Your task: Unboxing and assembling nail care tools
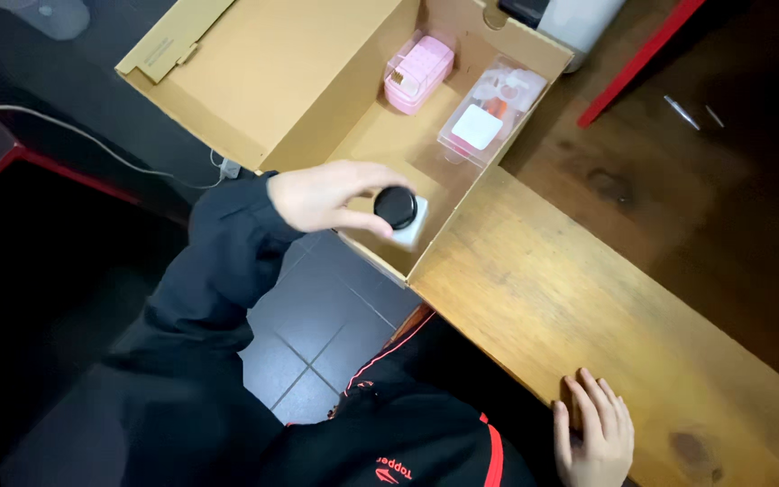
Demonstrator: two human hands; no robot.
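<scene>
Left hand (331,197) pinching a round black lid (396,207) on a small white jar (410,225) inside the cardboard box (272,81), near its front corner. Right hand (595,440) flat on wooden tabletop (570,298), fingers spread, holding nothing.

Wooden table (588,298); grey tiled floor (317,343) (dim)

I see my left hand (322,197) pinching a black-lidded jar (398,211) inside the cardboard box (263,81); right hand (595,439) flat on the wooden table (588,298).
</scene>
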